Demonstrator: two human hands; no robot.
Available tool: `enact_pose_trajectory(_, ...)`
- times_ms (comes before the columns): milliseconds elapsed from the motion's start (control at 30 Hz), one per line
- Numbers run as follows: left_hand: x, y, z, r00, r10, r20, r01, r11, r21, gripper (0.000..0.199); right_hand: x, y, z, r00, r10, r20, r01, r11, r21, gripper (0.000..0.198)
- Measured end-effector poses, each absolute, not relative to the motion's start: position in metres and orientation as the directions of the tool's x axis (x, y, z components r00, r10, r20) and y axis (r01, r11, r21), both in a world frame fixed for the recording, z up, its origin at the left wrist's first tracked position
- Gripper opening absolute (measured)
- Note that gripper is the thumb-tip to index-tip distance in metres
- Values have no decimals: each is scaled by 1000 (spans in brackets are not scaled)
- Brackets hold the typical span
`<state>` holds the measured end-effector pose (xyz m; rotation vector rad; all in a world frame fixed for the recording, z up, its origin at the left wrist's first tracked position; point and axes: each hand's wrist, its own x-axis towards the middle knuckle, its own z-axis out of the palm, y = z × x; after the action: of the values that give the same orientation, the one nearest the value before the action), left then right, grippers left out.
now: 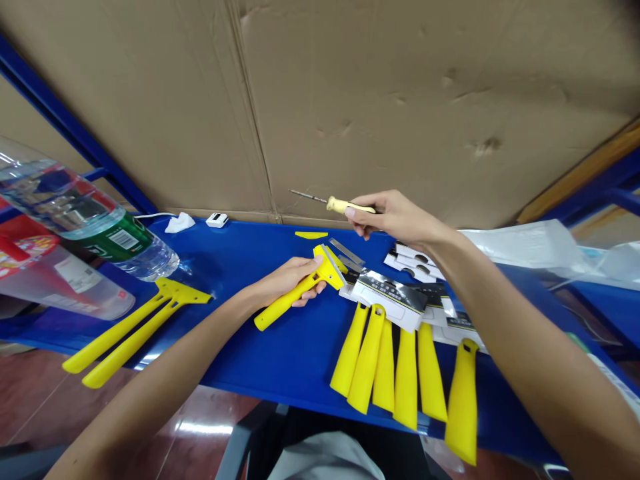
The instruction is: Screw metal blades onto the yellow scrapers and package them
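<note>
My left hand [295,280] is closed around a yellow scraper [286,303], near its head, where a metal blade edge runs along the front. Up and to the right, my right hand [383,215] grips a screwdriver [341,205] by its pale yellow handle, its thin shaft pointing left, apart from the scraper. Just behind the scraper head lie metal blades [347,251] and a yellow strip-shaped piece [311,235]. Black-and-white packages [390,297] sit to the right of the scraper. Several yellow handles [367,353] stick out from under these packages toward the front edge.
Two yellow scrapers [150,313] lie at the left of the blue table [280,360]. Beside them are a large water bottle [107,220] and a plastic jug [65,280]. A white charger [217,220] and crumpled tissue [180,223] rest near the cardboard wall [350,100]. Plastic wrap [525,247] lies right.
</note>
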<state>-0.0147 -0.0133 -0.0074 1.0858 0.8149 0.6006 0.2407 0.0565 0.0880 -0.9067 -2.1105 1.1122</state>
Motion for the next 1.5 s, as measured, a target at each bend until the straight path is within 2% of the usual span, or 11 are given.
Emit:
enact_pose_trajectory(233, -12, -14, -3, 571, 765, -296, -46, 390, 920, 53, 218, 59, 62, -561, 823, 91, 374, 350, -859, 62)
enact_pose_trajectory(333, -11, -14, -3, 570, 767, -294, -42, 385, 922, 59, 213, 61, 51, -580, 812, 69, 404, 360, -841, 53)
enact_pose_trajectory(500, -11, -13, -3, 554, 772, -311, -51, 404, 913, 56, 211, 60, 47, -626, 775, 84, 472, 462, -751, 30)
enact_pose_trajectory(700, -10, -14, -4, 555, 776, -300, -48, 390, 920, 58, 210, 59, 44, -637, 770, 35, 405, 374, -834, 24)
enact_pose_trajectory(900, -9, -14, -6, 542, 783, -306, -20, 376, 926, 62, 211, 62, 38, -647, 761, 45, 381, 374, -846, 24)
enact_pose_trajectory(1233, -12, -16, -7, 532, 801, -274, 31, 306, 952, 62, 211, 63, 32, -623, 781, -38, 271, 171, -947, 29)
enact_pose_trajectory(1333, -11, -17, -6, 528, 810, -253, 11, 291, 957, 60, 211, 63, 32, -625, 780, -38, 246, 151, -958, 28)
enact_pose_trajectory(1500, -9, -15, -5, 521, 826, -214, 75, 205, 976, 63, 208, 60, 34, -589, 806, -58, 217, 88, -972, 34)
